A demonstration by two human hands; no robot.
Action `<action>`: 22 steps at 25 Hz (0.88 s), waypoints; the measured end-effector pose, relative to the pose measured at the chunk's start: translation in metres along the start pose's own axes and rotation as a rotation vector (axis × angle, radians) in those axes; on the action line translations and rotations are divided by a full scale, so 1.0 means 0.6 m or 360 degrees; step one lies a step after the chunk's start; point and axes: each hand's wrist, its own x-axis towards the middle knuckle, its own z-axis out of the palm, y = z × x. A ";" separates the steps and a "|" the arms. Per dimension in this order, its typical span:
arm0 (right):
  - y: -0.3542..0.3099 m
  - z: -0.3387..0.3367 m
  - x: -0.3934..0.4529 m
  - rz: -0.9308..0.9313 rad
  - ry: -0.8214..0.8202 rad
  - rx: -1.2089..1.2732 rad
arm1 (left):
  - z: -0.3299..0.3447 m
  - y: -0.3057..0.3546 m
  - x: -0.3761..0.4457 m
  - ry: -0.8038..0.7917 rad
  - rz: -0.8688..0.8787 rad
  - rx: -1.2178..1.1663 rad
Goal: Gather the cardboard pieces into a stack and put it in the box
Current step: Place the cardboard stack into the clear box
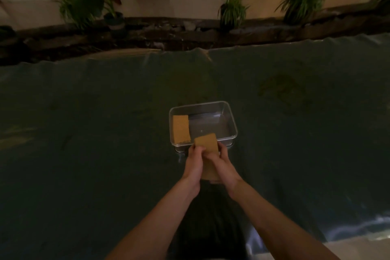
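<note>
A tan rectangular cardboard stack point(206, 142) is being gripped by closed left hand point(195, 155) and right hand point(217, 157) fingers, just before the clear rectangular plastic box point(231, 120); no writing is being shown.

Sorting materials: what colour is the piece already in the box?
Tan-orange cardboard piece, head view.

Count of things on the tabletop point(84, 133)

One clear box point(232, 126), three cardboard pieces: one in box point(181, 129), one held point(205, 142), one under the wrists point(209, 172); two hands.

Plain tan cardboard pieces point(205, 142), a clear see-through box point(232, 124), a dark green table cover point(95, 112).
</note>
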 end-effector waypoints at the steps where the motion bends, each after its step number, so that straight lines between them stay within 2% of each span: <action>1: -0.008 -0.011 0.001 -0.0006 -0.0005 -0.0024 | 0.006 0.004 0.003 -0.0029 0.0014 0.0010; 3: -0.023 -0.029 0.009 -0.0038 0.0079 0.0018 | 0.024 0.012 0.007 -0.0060 0.0067 0.0056; 8: -0.065 -0.064 0.039 -0.0026 0.0278 0.0166 | 0.101 0.045 0.023 0.0063 0.0115 0.0061; 15: -0.125 -0.145 0.095 -0.0145 0.0218 0.0091 | 0.191 0.098 0.072 0.0243 0.0072 -0.0084; 22: -0.174 -0.152 0.161 -0.0279 0.0207 -0.0168 | 0.173 0.149 0.126 0.0107 -0.0099 -0.0269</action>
